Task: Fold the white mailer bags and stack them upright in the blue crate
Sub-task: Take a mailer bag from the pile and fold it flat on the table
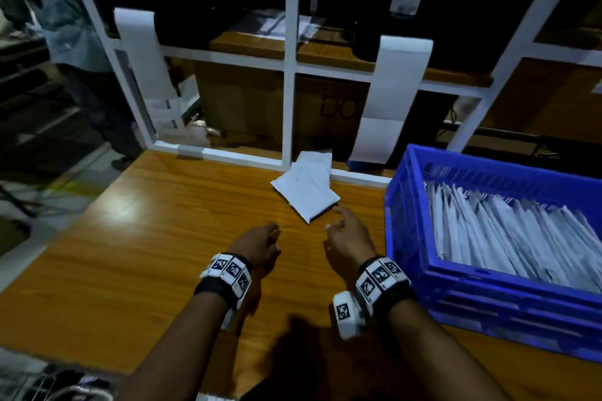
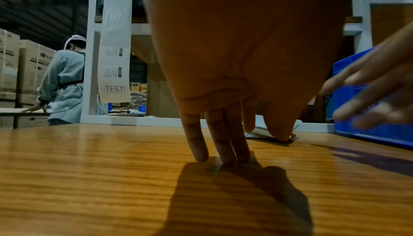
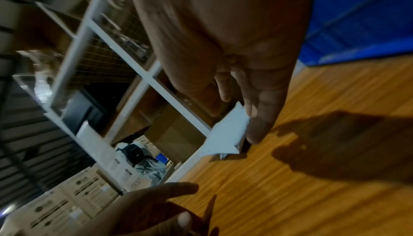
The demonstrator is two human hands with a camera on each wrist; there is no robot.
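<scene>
A small pile of white mailer bags point(image 1: 306, 189) lies flat at the far edge of the wooden table point(image 1: 146, 238), against the white frame. My right hand point(image 1: 345, 231) hovers just short of the pile's near corner, fingers extended and holding nothing; the right wrist view shows its fingers point(image 3: 261, 112) beside the mailer bags point(image 3: 225, 137). My left hand point(image 1: 264, 242) hangs over the table left of it, fingers point(image 2: 221, 144) straight and pointing down at the wood. The blue crate point(image 1: 410, 225) stands at the right, packed with upright folded white bags point(image 1: 508, 231).
A white metal frame point(image 1: 290, 75) with hanging label strips point(image 1: 391, 98) borders the table's far side. Another person in a light coat point(image 2: 64, 80) works at a bench beyond it, among cardboard boxes point(image 2: 33, 66). Bare wood stretches left of my hands.
</scene>
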